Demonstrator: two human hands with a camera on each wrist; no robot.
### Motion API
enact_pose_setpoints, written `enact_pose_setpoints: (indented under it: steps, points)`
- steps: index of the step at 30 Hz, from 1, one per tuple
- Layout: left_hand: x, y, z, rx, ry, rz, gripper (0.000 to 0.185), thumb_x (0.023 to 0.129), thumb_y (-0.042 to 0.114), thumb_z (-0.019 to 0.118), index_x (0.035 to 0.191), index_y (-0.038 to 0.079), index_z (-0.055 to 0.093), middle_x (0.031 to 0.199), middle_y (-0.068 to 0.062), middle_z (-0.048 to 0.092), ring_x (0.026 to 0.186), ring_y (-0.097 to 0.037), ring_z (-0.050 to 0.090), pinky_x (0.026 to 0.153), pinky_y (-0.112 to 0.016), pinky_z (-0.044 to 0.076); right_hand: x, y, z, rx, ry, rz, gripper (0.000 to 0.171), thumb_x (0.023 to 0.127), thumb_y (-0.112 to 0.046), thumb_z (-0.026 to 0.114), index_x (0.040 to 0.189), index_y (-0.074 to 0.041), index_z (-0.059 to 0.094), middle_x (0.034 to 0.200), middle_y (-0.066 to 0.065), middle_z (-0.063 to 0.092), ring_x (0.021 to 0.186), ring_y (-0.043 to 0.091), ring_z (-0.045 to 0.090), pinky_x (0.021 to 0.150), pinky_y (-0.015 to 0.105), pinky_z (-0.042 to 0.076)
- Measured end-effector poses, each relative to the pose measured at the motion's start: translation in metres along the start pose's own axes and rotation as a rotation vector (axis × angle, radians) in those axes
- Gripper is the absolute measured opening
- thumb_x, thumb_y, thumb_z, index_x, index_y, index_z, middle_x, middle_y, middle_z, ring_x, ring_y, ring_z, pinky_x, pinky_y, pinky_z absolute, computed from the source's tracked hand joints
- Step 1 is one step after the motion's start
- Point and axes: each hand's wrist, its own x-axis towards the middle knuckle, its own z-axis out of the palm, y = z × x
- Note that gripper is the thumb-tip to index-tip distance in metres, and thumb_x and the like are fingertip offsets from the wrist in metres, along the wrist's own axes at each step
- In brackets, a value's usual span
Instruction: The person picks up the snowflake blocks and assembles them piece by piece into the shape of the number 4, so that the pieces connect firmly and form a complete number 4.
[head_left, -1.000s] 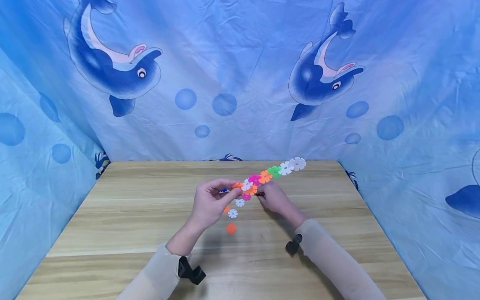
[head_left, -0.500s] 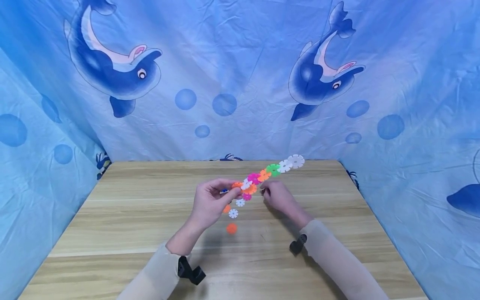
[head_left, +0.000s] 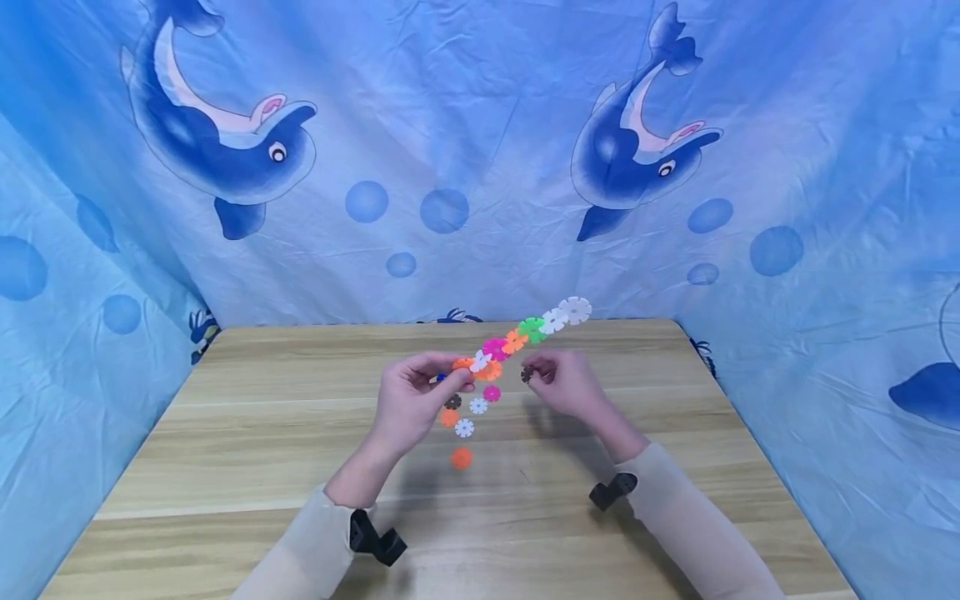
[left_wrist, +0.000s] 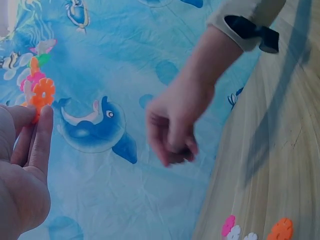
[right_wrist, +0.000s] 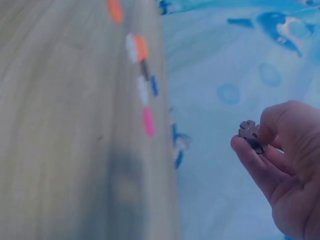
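My left hand (head_left: 408,408) pinches the near end of a chain of interlocking snowflake discs (head_left: 532,329). Orange, white, pink and green pieces make up this chain, which slants up to the right and is held above the table. In the left wrist view an orange disc (left_wrist: 44,94) shows just above the fingertips. To the right of the chain, my right hand (head_left: 570,387) pinches a dark brown snowflake disc (head_left: 527,374), apart from the chain. The right wrist view shows this dark disc (right_wrist: 248,131) between thumb and fingers; a second dark piece may lie against it.
Loose discs lie on the wooden table (head_left: 300,467) below the hands: orange (head_left: 461,458), white (head_left: 464,428), pink (head_left: 491,393) and dark (head_left: 452,402). A blue disc (head_left: 441,377) is partly hidden by the left hand. A blue dolphin-print cloth (head_left: 480,150) hangs around the table.
My right hand has drawn back from near the loose discs, rightward and toward me, with the dark disc now showing in its fingers. The left hand and chain have shifted slightly left.
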Motion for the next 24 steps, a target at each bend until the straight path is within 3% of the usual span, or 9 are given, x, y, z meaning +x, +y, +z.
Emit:
enact_pose_setpoints:
  steps: [6,10,14,24]
  points:
    - [0.001,-0.001,-0.002,-0.004,0.005,-0.005,0.026,0.087,0.008,0.075,0.107,-0.006,0.071,0.091,0.01,0.077,0.076,-0.013,0.077,0.073,-0.032,0.064,-0.008,-0.03,-0.017,0.238,0.035,-0.032,0.016,0.087,-0.011,0.074,0.102,-0.014,0.076,0.092,0.004,0.078,0.079,0.012,0.073,0.07,0.022,0.062]
    - [0.001,-0.003,-0.001,-0.012,0.007,-0.01,0.026,0.087,0.008,0.075,0.108,-0.007,0.07,0.09,0.009,0.077,0.076,-0.012,0.076,0.072,-0.03,0.064,-0.017,-0.052,-0.031,0.409,0.058,-0.025,0.017,0.087,-0.012,0.076,0.103,-0.01,0.076,0.098,0.011,0.078,0.082,0.012,0.076,0.073,0.025,0.063]
    - [0.001,-0.006,0.0,-0.026,0.012,-0.016,0.026,0.087,0.008,0.075,0.108,-0.008,0.07,0.09,0.009,0.077,0.075,-0.011,0.076,0.073,-0.032,0.064,-0.026,-0.072,-0.041,0.543,0.084,-0.074,0.019,0.086,-0.009,0.077,0.104,-0.003,0.074,0.1,0.021,0.076,0.083,0.013,0.077,0.075,0.031,0.064]
    - [0.004,-0.01,0.001,-0.007,0.024,-0.022,0.024,0.088,0.01,0.074,0.107,-0.004,0.071,0.089,0.006,0.077,0.076,-0.013,0.077,0.074,-0.034,0.064,-0.037,-0.098,-0.045,0.609,0.127,-0.174,0.019,0.084,0.001,0.075,0.102,0.003,0.071,0.098,0.027,0.074,0.081,0.014,0.077,0.072,0.035,0.064]
